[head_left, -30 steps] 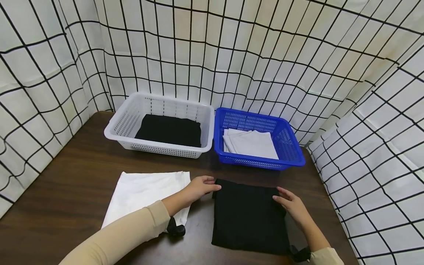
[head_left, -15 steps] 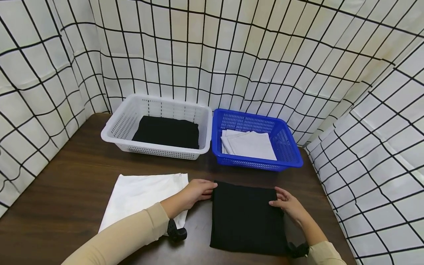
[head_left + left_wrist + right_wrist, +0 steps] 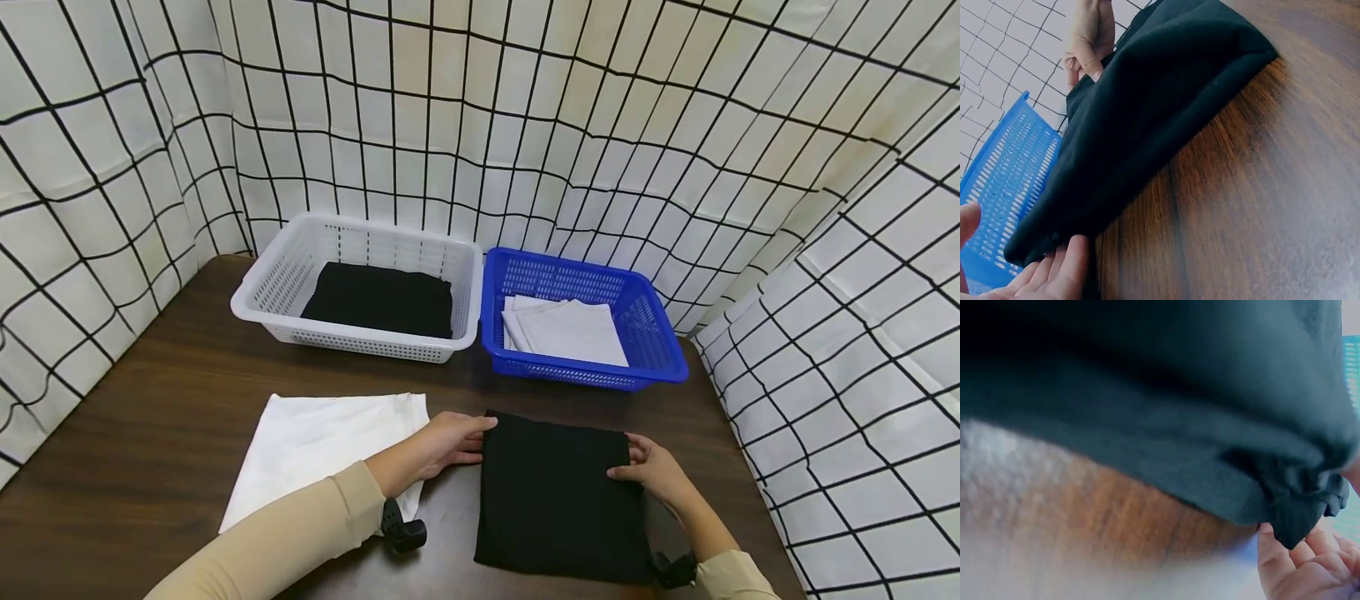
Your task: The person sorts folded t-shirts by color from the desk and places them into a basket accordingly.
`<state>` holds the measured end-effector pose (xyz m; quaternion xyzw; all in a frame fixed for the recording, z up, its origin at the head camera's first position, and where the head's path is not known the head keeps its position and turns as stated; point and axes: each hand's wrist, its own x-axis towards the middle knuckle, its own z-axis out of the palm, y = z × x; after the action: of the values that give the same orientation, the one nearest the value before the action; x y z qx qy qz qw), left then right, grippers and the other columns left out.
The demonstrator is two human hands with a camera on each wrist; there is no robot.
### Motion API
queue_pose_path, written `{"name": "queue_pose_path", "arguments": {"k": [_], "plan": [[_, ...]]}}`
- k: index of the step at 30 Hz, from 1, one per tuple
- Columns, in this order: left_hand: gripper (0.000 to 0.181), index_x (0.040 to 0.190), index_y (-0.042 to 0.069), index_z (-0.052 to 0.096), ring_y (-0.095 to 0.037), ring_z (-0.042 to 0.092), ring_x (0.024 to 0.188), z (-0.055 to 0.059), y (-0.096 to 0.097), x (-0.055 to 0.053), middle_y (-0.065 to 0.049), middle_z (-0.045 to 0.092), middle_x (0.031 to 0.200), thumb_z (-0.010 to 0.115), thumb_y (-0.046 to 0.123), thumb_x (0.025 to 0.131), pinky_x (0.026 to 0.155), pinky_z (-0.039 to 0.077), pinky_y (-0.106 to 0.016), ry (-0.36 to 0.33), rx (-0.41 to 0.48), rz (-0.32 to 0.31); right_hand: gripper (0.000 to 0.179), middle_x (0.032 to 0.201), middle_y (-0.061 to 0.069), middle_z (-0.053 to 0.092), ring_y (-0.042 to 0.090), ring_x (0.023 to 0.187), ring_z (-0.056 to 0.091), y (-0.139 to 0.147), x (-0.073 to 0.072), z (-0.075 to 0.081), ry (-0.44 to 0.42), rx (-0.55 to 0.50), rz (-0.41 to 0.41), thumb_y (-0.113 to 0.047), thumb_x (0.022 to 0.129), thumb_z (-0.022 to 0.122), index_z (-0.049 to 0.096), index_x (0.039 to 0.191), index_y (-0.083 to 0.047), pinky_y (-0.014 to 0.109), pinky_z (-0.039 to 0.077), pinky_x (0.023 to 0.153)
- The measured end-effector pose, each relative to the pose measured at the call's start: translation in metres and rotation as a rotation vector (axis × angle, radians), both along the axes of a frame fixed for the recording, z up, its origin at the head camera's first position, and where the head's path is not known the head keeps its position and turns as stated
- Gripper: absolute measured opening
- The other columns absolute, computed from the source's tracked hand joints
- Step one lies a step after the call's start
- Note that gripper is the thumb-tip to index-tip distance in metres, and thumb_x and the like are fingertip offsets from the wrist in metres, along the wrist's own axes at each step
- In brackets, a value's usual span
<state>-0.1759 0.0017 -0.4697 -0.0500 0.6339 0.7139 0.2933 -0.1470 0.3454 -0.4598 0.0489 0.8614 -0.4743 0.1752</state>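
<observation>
Right hand pinches folded black cloth at far right; left hand, thumb and fingers parted, touches far left

Your dark wood-grained table carries a white basket and a blue basket side by side at the back, with a white cloth and a black cloth nearer you

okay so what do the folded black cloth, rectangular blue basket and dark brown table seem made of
The folded black cloth looks like soft, matte fabric, since it drapes and creases; fibre unclear. The rectangular blue basket seems smooth moulded plastic, given its regular perforations. The dark brown table shows streaked grain and sheen: wood or wood-look laminate.
</observation>
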Motion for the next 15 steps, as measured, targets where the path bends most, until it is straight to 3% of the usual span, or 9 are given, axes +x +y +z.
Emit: {"name": "queue_pose_path", "arguments": {"k": [4, 8, 12, 15], "plan": [[0.055, 0.135, -0.014, 0.049, -0.034, 0.064, 0.119, -0.0007, 0.0014, 0.0022, -0.027, 0.061, 0.131, 0.066, 0.020, 0.095, 0.100, 0.054, -0.045, 0.027, -0.015, -0.039, 0.083, 0.141, 0.035, 0.049, 0.045, 0.128, 0.053, -0.0009, 0.0014, 0.0027, -0.033, 0.082, -0.015, -0.014, 0.086, 0.077, 0.029, 0.148, 0.013, 0.054, 0.046, 0.106], [0.063, 0.140, -0.017, 0.041, -0.031, 0.065, 0.116, -0.0003, 0.0045, 0.0055, -0.030, 0.056, 0.136, 0.069, 0.008, 0.090, 0.101, 0.053, -0.045, 0.091, -0.035, -0.068, 0.083, 0.148, 0.039, 0.037, 0.051, 0.140, 0.036, 0.0001, 0.0014, 0.0066, -0.062, 0.146, -0.027, -0.018, 0.087, 0.076, 0.030, 0.148, 0.013, 0.060, 0.038, 0.112], [0.065, 0.141, -0.018, 0.038, -0.027, 0.067, 0.109, -0.0013, 0.0066, 0.0069, -0.031, 0.056, 0.135, 0.069, 0.003, 0.088, 0.099, 0.054, -0.046, 0.082, -0.006, -0.046, 0.067, 0.135, 0.034, 0.055, 0.046, 0.124, 0.054, 0.0001, 0.0014, 0.0089, -0.048, 0.160, -0.013, -0.020, 0.086, 0.077, 0.048, 0.138, 0.010, 0.053, 0.048, 0.103], [0.062, 0.140, -0.018, 0.039, -0.028, 0.068, 0.107, -0.0039, 0.0081, 0.0070, -0.030, 0.059, 0.131, 0.068, 0.003, 0.089, 0.099, 0.054, -0.048, 0.047, 0.042, -0.023, 0.047, 0.107, 0.017, 0.070, 0.027, 0.099, 0.064, 0.0005, 0.0025, 0.0084, -0.035, 0.162, -0.002, -0.021, 0.084, 0.078, 0.064, 0.120, 0.005, 0.038, 0.054, 0.087]]}}
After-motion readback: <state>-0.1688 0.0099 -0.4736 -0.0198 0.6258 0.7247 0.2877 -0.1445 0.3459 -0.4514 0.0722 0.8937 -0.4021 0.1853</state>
